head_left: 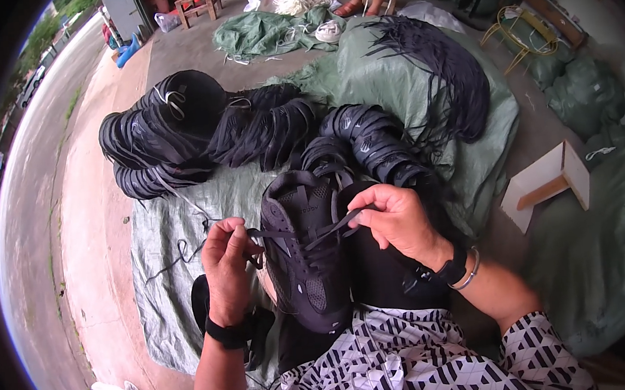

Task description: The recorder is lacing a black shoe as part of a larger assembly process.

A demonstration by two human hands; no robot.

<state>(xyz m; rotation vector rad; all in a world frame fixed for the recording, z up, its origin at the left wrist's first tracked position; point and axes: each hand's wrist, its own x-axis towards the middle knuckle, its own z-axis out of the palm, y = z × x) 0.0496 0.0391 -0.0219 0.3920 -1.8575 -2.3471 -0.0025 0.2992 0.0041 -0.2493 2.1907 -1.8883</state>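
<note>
A black sneaker upper (312, 270) lies over my lap with its toe toward me and its tongue and collar pointing away. Black lace is threaded through its eyelets. My left hand (227, 259) pinches one end of the shoelace (275, 233) left of the upper. On the other side, my right hand (398, 220) has the lace pinched between thumb and fingers. Between both hands the lace spans the tongue, fairly taut. Dark bands circle both wrists, and a bracelet (471, 268) is on the right one.
Stacked black shoe uppers (163, 127) lie ahead on a green woven sheet (215, 197). Beyond them, a bundle of black laces (459, 75) drapes over a green sack (364, 62). A white-and-wood board piece (552, 179) sits right. Another person's feet (365, 2) show at the back.
</note>
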